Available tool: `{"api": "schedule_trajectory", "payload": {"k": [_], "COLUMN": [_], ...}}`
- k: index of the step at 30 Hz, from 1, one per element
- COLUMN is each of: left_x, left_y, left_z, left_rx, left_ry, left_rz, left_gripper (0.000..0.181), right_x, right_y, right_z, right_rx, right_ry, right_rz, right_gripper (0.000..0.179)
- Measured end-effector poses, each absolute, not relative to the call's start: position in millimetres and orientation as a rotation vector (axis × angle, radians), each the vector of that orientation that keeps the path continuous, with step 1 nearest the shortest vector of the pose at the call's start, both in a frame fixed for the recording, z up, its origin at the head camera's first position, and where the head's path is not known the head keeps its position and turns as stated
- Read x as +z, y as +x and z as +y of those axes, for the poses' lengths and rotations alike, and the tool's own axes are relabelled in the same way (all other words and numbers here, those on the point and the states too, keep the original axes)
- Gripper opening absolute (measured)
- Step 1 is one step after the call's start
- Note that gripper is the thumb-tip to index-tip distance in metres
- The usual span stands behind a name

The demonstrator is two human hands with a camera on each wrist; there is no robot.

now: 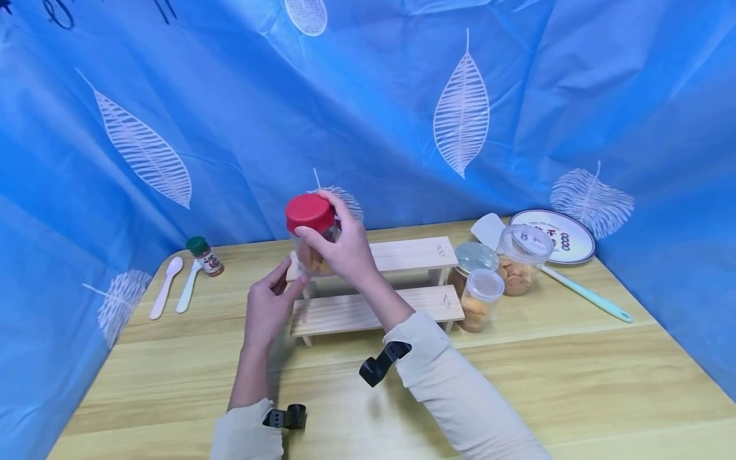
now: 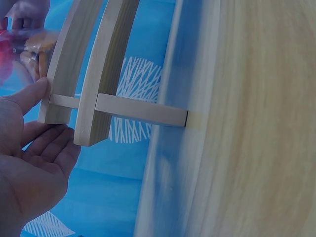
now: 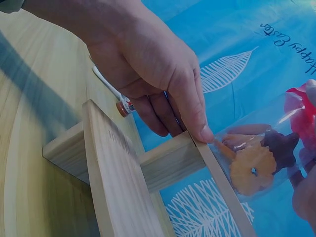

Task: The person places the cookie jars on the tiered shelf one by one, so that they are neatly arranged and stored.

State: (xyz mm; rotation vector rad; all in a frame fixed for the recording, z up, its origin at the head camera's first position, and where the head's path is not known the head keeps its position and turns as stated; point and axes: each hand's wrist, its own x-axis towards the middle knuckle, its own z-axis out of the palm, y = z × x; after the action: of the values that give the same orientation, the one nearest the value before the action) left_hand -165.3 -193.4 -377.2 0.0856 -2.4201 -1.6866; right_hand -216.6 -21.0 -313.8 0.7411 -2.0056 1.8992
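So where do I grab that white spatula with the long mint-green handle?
Probably the free end of its mint-green handle, pinched from the front right: that slim end sticks out over the light wooden table, while the clear round jar of cookies stands before its middle.

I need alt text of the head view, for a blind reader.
A person's right hand grips a clear, red-lidded round jar at an upper pale wooden shelf. The left hand holds that shelf's left end, before a blue backdrop.
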Motion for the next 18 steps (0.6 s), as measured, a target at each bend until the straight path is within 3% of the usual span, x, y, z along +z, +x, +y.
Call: {"api": "schedule_trajectory", "payload": {"k": [18], "left_x": [-374.2], "left_y": [-163.6], "left_z": [-191.9], "left_rx": [-1.702], "left_ry": [0.103], "left_rz": [-2.438], "left_gripper": [0.069], "right_x": [-310.0], "right_y": [-224.8], "right_z": [-35.3], "right_rx": [1.851], "right_ry": [0.775], "right_rz": [-2.102], "right_gripper": [0.069]}}
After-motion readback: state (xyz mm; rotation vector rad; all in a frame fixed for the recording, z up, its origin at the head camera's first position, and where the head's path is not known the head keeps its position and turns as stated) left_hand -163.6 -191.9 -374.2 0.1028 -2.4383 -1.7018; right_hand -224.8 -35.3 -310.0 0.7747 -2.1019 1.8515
